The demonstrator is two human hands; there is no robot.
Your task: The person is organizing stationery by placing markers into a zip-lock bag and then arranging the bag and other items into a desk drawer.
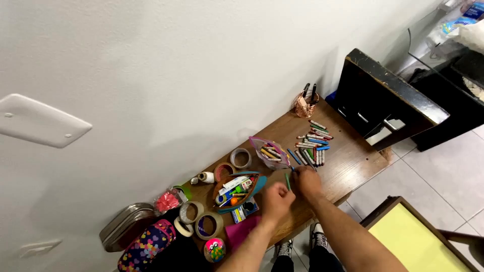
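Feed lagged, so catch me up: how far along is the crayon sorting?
Done: some crayons sit in the clear bag. In hand: the left hand holds a green crayon, and the right hand is at the loose crayons. Left: a spread of crayons lies on the wooden table.

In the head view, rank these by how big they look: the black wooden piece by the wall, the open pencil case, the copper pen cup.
Largest to smallest:
1. Black wooden piece, by far the biggest.
2. Open pencil case.
3. Copper pen cup; it sits farther from the camera, so its true size may be understated.
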